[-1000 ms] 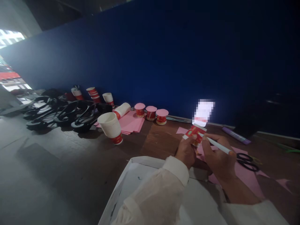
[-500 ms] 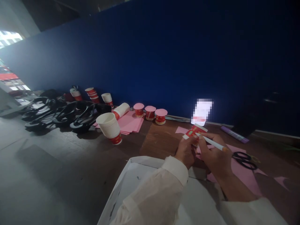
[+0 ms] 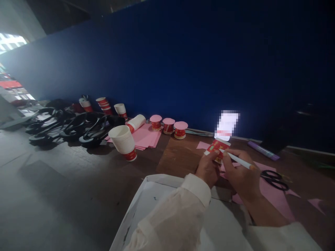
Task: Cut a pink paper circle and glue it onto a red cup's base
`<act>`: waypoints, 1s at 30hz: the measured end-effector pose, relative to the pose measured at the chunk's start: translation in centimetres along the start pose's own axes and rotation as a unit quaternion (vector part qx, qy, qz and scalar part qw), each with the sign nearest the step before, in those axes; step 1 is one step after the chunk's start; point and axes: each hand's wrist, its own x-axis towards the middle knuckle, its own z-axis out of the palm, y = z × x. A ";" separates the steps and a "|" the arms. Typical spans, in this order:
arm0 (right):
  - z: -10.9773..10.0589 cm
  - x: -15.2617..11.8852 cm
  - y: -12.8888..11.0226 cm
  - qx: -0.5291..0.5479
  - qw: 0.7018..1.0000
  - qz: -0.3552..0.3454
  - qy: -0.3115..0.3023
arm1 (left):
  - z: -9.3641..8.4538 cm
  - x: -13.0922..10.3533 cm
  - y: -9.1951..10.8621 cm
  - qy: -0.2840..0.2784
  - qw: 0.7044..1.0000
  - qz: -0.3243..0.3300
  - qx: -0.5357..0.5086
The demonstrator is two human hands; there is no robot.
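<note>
My left hand (image 3: 209, 170) grips a small red and white paper cup piece (image 3: 218, 145) at the right of the view. Fingers of my right hand (image 3: 242, 174) are wrapped round a white pen (image 3: 239, 161), whose tip end meets the red piece. Pink paper (image 3: 274, 197) lies under and beside my right hand, with black-handled scissors (image 3: 274, 179) on it. Just behind the hands a lit phone (image 3: 226, 125) leans against the blue panel; its screen is blurred. Whether the pen marks the piece cannot be made out.
Three red cup pieces with pink tops (image 3: 169, 126) stand along the panel. Left of them are pink sheets (image 3: 145, 136), a stack of white cups (image 3: 123, 141) and several black headsets (image 3: 91, 129). A purple marker (image 3: 263, 150) lies right; a white box lid (image 3: 141, 195) is in front.
The red piece has tilted slightly in my left hand, showing more of its red side. Both hands keep their hold, and the view has shifted a little.
</note>
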 end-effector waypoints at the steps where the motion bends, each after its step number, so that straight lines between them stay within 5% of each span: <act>1: 0.0 0.0 0.0 -0.001 1.000 0.000 0.000 | 0.0 0.0 0.1 -0.001 1.000 -0.005 0.002; 30: -0.4 0.4 -0.6 0.018 1.000 0.010 0.011 | 0.9 -0.9 0.6 -0.033 0.999 0.031 -0.007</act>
